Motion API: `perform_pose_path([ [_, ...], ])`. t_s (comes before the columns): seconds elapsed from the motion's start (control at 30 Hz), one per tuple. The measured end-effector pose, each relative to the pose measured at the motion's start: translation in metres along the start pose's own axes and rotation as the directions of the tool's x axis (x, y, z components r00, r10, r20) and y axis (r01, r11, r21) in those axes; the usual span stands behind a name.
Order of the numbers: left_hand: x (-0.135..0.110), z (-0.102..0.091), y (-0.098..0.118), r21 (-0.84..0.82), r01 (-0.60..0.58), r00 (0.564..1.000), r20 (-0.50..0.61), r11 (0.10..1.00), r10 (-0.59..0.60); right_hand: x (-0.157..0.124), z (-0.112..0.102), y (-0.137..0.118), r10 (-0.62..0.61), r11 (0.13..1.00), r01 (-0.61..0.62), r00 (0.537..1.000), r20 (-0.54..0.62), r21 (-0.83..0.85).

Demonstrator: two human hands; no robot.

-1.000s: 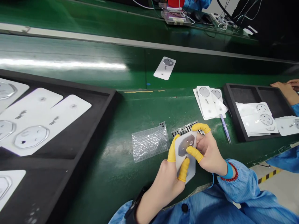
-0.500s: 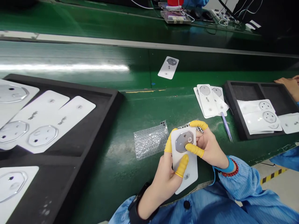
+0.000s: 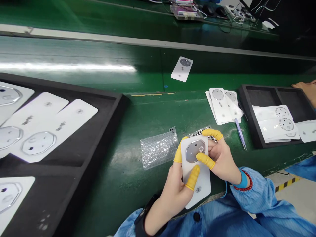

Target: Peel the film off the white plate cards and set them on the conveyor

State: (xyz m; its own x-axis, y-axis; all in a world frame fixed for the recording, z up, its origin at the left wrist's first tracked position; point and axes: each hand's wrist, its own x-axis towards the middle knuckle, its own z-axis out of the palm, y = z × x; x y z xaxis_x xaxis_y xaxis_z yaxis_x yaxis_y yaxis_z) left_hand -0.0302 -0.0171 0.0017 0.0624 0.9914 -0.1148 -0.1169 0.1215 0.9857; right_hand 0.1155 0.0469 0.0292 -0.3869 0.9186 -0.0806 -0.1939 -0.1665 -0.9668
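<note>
The white card is pinched firmly between the left hand and the right hand, with the yellow finger cots pressed on its face and the right thumb on its octagonal metal plate. A strip of small dark parts is partly hidden behind the fingers. Bubble wrap lies at 9 o'clock, tweezers at 2 o'clock, stacked cards at 1 o'clock, and a black foam tray at 3 o'clock.

Green workbench, hazard-taped floor
</note>
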Motion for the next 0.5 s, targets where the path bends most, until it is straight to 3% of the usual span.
perform_pose_path([
  [0.17, 0.01, 0.004, 0.017, -0.039, 0.061, 0.986, -0.152, 0.997, -0.066, 0.002, -0.004, 0.0, 0.026, 0.999, -0.029, 0.993, 0.118, 0.024],
  [0.27, 0.013, 0.003, 0.021, -0.102, 0.068, 0.97, -0.226, 0.992, -0.09, 0.0, -0.007, 0.0, -0.005, 0.998, 0.016, 0.985, 0.171, -0.063],
  [0.33, 0.015, 0.0, 0.021, -0.144, 0.069, 0.96, -0.258, 0.987, -0.105, -0.003, -0.014, 0.0, -0.066, 0.973, 0.096, 0.987, 0.146, -0.211],
  [0.4, 0.015, -0.004, 0.018, -0.17, 0.091, 0.952, -0.276, 0.981, -0.136, -0.007, -0.026, 0.003, -0.156, 0.863, 0.17, 0.985, 0.07, -0.476],
  [0.5, 0.016, -0.008, 0.016, -0.204, 0.133, 0.945, -0.268, 0.97, -0.186, -0.013, -0.049, 0.015, -0.255, 0.557, 0.184, 0.966, 0.044, -0.81],
])
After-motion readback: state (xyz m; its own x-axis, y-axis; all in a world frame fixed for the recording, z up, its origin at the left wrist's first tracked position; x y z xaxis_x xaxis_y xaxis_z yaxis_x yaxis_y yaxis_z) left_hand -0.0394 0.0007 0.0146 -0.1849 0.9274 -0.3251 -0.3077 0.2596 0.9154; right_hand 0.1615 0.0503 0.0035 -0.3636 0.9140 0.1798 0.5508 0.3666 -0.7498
